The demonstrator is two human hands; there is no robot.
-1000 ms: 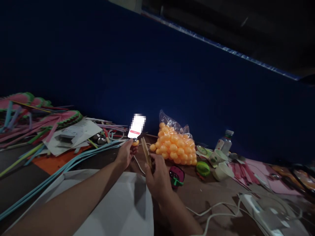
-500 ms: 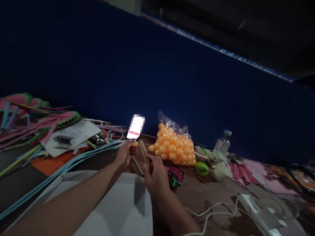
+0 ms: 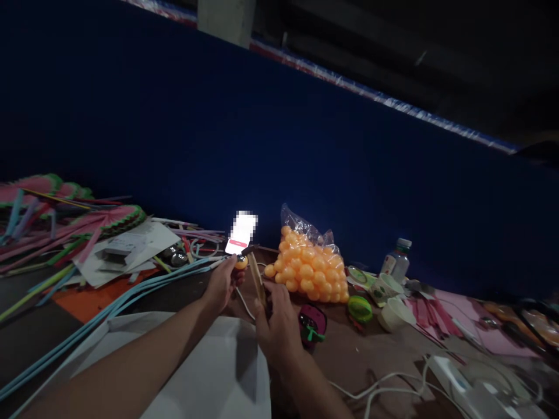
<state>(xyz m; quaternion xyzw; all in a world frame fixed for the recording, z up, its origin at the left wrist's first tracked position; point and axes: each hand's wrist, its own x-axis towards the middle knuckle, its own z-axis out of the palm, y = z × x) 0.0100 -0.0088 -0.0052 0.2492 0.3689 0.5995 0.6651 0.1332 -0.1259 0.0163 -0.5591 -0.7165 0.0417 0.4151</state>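
My left hand (image 3: 222,284) is closed, its fingertips round a small orange ball (image 3: 241,263) with a shiny part on top. Just right of it, my right hand (image 3: 276,320) grips the wooden handle of a small hammer (image 3: 255,273). Its dark head lies close to the ball; whether they touch, I cannot tell. Behind the left hand a phone (image 3: 240,235) stands with its screen lit. A clear plastic bag of orange balls (image 3: 312,267) sits beyond the right hand. Beside that hand lies a dark pink and green item (image 3: 312,324).
Pink and green fans (image 3: 117,218), pale blue strips (image 3: 152,278) and silvery round pieces (image 3: 179,258) lie left. White sheeting (image 3: 205,372) spreads under my left forearm. A green-striped ball (image 3: 360,309), paper cups (image 3: 396,314), a bottle (image 3: 396,260) and a power strip (image 3: 454,384) stand right.
The whole view has shifted slightly, so things sit a little lower. The hammer's dark head now shows by the ball. Both hands keep their hold.
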